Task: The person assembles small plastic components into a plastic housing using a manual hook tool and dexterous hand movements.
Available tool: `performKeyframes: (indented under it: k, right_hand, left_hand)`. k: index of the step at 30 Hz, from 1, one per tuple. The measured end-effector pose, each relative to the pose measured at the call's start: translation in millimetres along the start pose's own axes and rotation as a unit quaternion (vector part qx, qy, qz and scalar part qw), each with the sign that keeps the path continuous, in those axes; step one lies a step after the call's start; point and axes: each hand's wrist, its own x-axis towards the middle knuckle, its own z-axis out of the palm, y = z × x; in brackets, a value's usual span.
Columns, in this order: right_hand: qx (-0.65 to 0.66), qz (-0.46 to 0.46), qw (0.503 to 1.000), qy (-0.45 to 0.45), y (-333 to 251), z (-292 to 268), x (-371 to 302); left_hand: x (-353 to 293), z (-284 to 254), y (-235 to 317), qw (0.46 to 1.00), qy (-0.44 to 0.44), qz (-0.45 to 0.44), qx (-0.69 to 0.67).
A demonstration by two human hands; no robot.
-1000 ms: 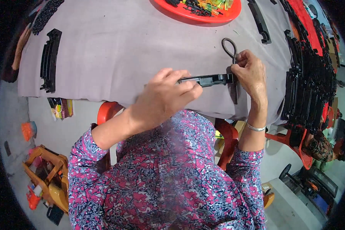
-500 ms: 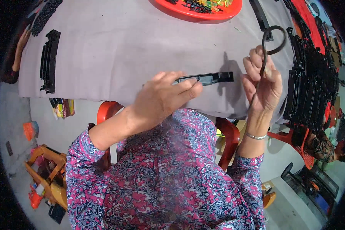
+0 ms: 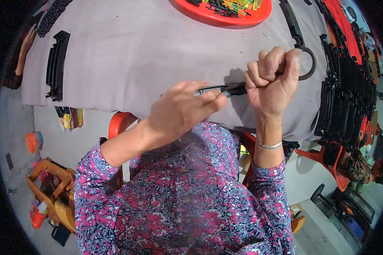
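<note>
My left hand is closed around a long, narrow black plastic piece, held level just above the near part of the table. Close to the other end of this piece, my right hand makes a fist around a dark metal rod with a looped end. The loop sticks out to the right of the fist. My fingers hide the rest of the rod, so whether its tip touches the plastic piece cannot be made out.
A grey cloth covers the table. At the far side sits a red tray of small black and yellowish parts. Black plastic strips lie at the left and far right. Many more are stacked in a pile at the right edge.
My right hand has moved left and turned into a tighter fist, bringing the rod from upright to roughly level at the plastic piece. My left hand has stayed nearly in place.
</note>
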Motion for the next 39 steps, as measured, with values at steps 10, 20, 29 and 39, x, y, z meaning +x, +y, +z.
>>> performKeyframes:
  k: [10,20,29,39]
  right_hand:
    - [-0.114,-0.068,0.988,-0.075,5,10,-5]
    - [-0.265,-0.09,0.948,-0.149,8,20,-16]
    - [-0.167,-0.061,0.978,-0.107,11,10,-14]
    - [-0.203,-0.093,0.965,-0.138,6,15,-15]
  left_hand:
    - [0,1,0,1.0,0.012,0.006,0.007]
    - [2,-1,0,0.998,0.042,0.042,0.031]
    - [-1,0,2,0.999,-0.04,0.003,0.003]
    - [2,-7,1,0.999,-0.037,0.007,-0.002]
